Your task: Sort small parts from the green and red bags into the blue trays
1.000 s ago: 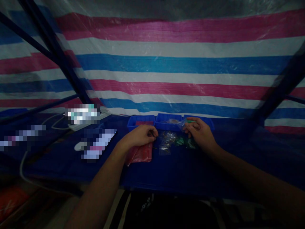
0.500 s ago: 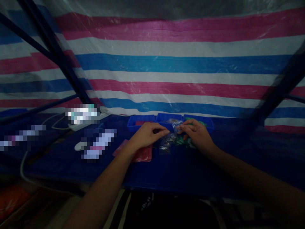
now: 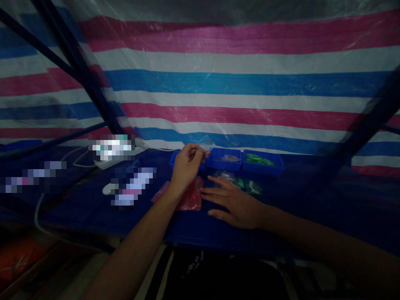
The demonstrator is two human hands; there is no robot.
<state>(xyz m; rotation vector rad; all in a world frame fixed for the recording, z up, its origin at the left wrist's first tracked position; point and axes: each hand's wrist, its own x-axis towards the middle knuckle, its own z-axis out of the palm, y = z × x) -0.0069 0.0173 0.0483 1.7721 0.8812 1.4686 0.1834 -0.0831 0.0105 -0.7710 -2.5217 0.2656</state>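
My left hand (image 3: 186, 166) is raised above the dark blue table and pinches a small clear plastic bag (image 3: 204, 144) between thumb and fingers. My right hand (image 3: 235, 203) lies flat on the table, fingers stretched out toward a red plastic bag (image 3: 189, 199), fingertips at its right edge. Behind the right hand lie clear bags (image 3: 224, 175) and green bags (image 3: 249, 186). Three small blue trays stand in a row at the back: the left one (image 3: 173, 158) is partly hidden by my hand, the middle one (image 3: 227, 158) holds clear bags, the right one (image 3: 264, 160) holds green pieces.
A striped pink, white and blue tarp (image 3: 237, 83) hangs close behind the table. Dark poles (image 3: 78, 71) slant at the left and right. A white oval object (image 3: 108, 188) and white cable (image 3: 39, 204) lie at the left, beside blurred-out items.
My left hand rose from the table, taking the small clear bag up with it. My right hand let go, moved toward me and spread flat beside the red bag.
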